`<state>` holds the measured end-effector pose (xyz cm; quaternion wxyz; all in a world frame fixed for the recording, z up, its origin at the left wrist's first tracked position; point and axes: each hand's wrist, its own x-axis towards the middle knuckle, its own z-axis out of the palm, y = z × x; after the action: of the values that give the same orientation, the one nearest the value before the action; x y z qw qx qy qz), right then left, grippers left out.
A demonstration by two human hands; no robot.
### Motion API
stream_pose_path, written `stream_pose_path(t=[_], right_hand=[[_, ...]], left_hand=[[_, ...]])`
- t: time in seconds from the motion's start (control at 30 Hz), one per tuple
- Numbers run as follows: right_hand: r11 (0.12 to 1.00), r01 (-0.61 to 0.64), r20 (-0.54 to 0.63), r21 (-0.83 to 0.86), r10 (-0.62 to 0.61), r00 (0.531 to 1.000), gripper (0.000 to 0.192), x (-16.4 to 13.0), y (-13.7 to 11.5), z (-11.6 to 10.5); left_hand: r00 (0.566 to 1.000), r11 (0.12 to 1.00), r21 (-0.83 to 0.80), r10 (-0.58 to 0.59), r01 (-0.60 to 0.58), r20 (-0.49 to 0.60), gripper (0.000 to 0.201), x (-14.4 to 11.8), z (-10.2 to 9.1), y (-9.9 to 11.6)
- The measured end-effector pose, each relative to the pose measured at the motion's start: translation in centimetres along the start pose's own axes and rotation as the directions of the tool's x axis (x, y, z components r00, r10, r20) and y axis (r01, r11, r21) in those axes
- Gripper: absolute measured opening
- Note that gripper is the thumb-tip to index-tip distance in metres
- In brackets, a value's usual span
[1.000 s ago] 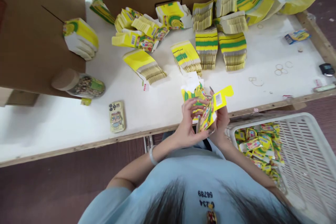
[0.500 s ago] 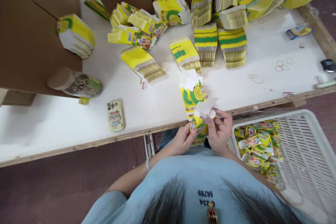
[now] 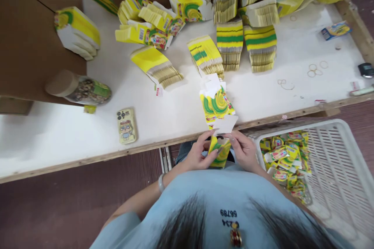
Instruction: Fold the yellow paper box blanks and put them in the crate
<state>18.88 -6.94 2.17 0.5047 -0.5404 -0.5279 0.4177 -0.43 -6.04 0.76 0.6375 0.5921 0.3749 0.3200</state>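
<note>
Close to her chest, the left hand [image 3: 198,155] and right hand [image 3: 244,149] pinch one half-folded carton [image 3: 219,151] at the table [image 3: 175,109] edge. The crate [image 3: 336,151] beside her holds some finished ones; beyond, many flat stacks [image 3: 230,42] wait unfolded.

We are seeing a small yellow cardboard carton [image 3: 219,152] showing green swirls and a white flap, and stacks of flat yellow cartons [image 3: 230,44] wearing green stripes. A white slatted plastic basket [image 3: 344,171] is showing yellow, green and red folded boxes, while a cream phone case [image 3: 126,125] is showing a cartoon figure on the white tabletop [image 3: 58,136].
</note>
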Motion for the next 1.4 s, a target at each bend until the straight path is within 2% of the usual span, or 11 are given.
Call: stream_pose_path(t=[0.27, 0.37, 0.43, 0.57, 0.67, 0.8, 0.9, 1.03, 1.23, 1.3, 1.4], right_hand=[[0.980, -0.127, -0.046, 0.156, 0.136, 0.990, 0.017, 0.1, 1.0, 2.1], [0.963, -0.154, -0.066, 0.220, 0.173, 0.983, 0.042, -0.3, 1.5, 2.2], [0.980, -0.122, -0.041, 0.158, 0.130, 0.991, 0.040, -0.3, 1.9, 1.8], [0.997, 0.078, 0.128, -0.017, -0.075, 0.989, 0.019, 0.1, 2.5, -0.3], [0.989, 0.148, 0.250, -0.025, -0.137, 0.959, 0.043, 0.4, 2.1, -1.5], [0.993, -0.094, 0.308, 0.066, 0.069, 0.949, 0.053, 0.2, 0.8, -1.3], [0.922, -0.326, 0.417, 0.210, 0.217, 0.883, 0.047, 0.1, 0.1, -0.7], [0.858, -0.427, 0.482, 0.284, 0.258, 0.838, 0.040, 0.5, -0.1, -0.9], [0.776, -0.541, 0.584, 0.325, 0.286, 0.760, 0.043, 0.7, 0.5, -1.5], [0.758, -0.565, 0.510, 0.325, 0.363, 0.780, 0.040, 0.3, 0.7, -2.0], [0.817, -0.530, 0.207, 0.229, 0.491, 0.846, 0.037, -0.6, 1.1, -5.9]], left_hand=[[0.993, 0.989, -0.128, -0.090, 0.080, -0.077, 0.037, 1.0, -1.0, 1.2], [0.994, 0.986, -0.141, -0.099, 0.094, -0.034, 0.030, 1.2, -1.7, 1.2], [0.998, 0.996, -0.089, -0.015, 0.010, -0.057, 0.031, 1.2, -1.9, 0.7], [0.989, 0.992, -0.001, 0.123, -0.123, -0.087, 0.075, 1.0, -1.9, 0.1], [0.997, 0.993, 0.100, 0.069, -0.067, -0.015, 0.058, 1.0, -2.0, 1.0], [1.000, 0.981, 0.190, 0.026, -0.026, 0.005, 0.046, 1.1, -1.9, 2.5], [1.000, 0.982, 0.187, 0.023, -0.020, -0.011, 0.045, 1.2, -1.8, 2.6], [0.999, 0.978, 0.207, 0.032, -0.027, -0.020, 0.043, 1.2, -1.9, 1.9], [0.970, 0.884, 0.405, 0.239, -0.232, 0.034, 0.052, 0.9, -1.9, 1.1], [0.947, 0.802, 0.506, 0.293, -0.318, 0.130, 0.052, 2.0, -2.2, 1.4], [0.901, 0.614, 0.677, 0.396, -0.405, 0.180, 0.041, 6.5, -3.8, 2.2]])
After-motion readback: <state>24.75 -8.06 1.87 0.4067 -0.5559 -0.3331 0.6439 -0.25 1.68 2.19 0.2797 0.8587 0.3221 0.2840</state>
